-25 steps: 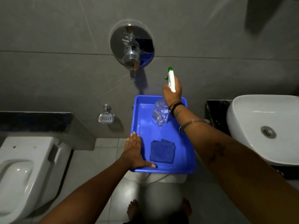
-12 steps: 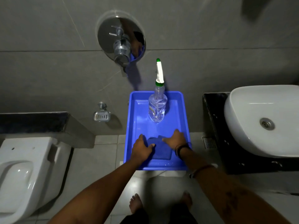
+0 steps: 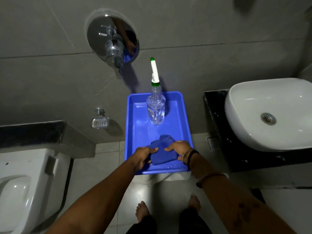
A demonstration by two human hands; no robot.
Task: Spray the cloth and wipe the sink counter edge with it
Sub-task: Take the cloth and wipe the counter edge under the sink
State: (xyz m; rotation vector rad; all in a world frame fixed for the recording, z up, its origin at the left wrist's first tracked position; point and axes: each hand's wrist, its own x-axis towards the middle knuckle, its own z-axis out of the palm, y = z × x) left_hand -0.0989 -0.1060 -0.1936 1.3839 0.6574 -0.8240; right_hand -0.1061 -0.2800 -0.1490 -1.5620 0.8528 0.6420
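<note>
A dark blue cloth [image 3: 162, 153] lies bunched at the near end of a blue tray [image 3: 184, 122]. My left hand [image 3: 143, 157] grips its left side and my right hand [image 3: 178, 147] grips its right side, lifting it slightly off the tray floor. A clear spray bottle [image 3: 155, 108] with a white and green nozzle stands upright at the tray's far end, untouched. To the right, a white sink basin [image 3: 270, 114] sits on a black counter [image 3: 216, 112], whose left edge faces the tray.
A white toilet [image 3: 25, 186] stands at the left below a dark ledge. On the grey wall are a chrome shower mixer [image 3: 113, 44] and a metal soap dish [image 3: 99, 122]. My bare feet rest on the tiled floor below the tray.
My right hand set the spray bottle down in the tray and came back to the cloth. Both hands have now gathered the flat folded cloth into a bunch and raised it a little.
</note>
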